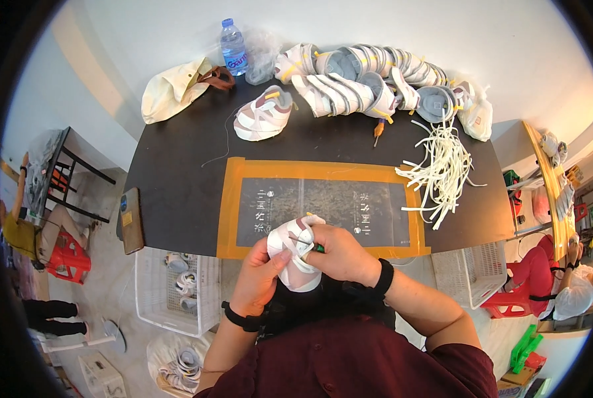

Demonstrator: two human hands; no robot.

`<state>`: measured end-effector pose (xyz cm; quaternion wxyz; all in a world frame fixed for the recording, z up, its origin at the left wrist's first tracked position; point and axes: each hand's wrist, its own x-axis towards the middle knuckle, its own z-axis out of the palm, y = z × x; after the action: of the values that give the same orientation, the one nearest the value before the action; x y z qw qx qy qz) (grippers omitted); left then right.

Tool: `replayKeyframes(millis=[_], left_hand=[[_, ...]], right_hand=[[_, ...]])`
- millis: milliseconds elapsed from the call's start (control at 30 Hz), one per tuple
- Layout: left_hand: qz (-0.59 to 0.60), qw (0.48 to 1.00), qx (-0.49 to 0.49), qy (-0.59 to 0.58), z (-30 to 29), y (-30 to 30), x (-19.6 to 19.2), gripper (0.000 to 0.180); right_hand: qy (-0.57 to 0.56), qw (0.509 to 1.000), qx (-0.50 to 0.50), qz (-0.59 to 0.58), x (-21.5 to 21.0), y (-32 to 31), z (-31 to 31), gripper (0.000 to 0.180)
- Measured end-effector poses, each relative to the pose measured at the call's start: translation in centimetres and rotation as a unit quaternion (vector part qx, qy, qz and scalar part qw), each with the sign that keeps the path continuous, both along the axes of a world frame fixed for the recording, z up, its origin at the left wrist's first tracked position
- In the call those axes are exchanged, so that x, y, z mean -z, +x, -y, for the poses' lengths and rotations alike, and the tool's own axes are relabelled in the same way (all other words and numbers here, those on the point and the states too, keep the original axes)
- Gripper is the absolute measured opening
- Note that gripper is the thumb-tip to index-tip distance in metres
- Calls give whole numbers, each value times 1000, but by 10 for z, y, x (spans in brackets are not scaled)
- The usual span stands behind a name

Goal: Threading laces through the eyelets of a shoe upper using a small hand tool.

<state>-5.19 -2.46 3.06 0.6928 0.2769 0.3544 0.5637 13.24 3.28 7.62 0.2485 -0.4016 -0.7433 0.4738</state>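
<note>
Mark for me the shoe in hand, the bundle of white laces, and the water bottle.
shoe (295, 255), head view, on its white upper between the hands
laces (440, 174), head view, middle of the loose bundle
bottle (233, 50), head view, on its labelled body

Both hands, left hand (260, 278) and right hand (341, 255), grip a white sneaker (293, 252) above the taped cutting mat (323, 209); loose laces (439, 174) nearby.
</note>
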Motion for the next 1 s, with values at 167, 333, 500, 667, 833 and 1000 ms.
replayKeyframes(millis=[167,333,500,667,833,1000], left_hand=[[-4,1000,19,-2,-2,-3,-1,32],[-25,999,30,-3,-3,-2,-6,33],[7,1000,2,-6,-4,-4,0,31],[8,1000,-10,24,-3,-4,1,31],[20,999,-31,-10,-5,-17,-27,29],[78,996,48,17,-11,-19,-50,42]], right_hand=[[15,999,20,36,10,-1,0,31],[14,1000,12,4,16,-1,-3,29],[-152,982,-40,-105,-1,10,-22,22],[-227,968,-74,-72,-39,25,-29,16],[-176,983,-48,-17,-66,57,-25,15],[44,998,-12,-38,-52,62,-2,23]])
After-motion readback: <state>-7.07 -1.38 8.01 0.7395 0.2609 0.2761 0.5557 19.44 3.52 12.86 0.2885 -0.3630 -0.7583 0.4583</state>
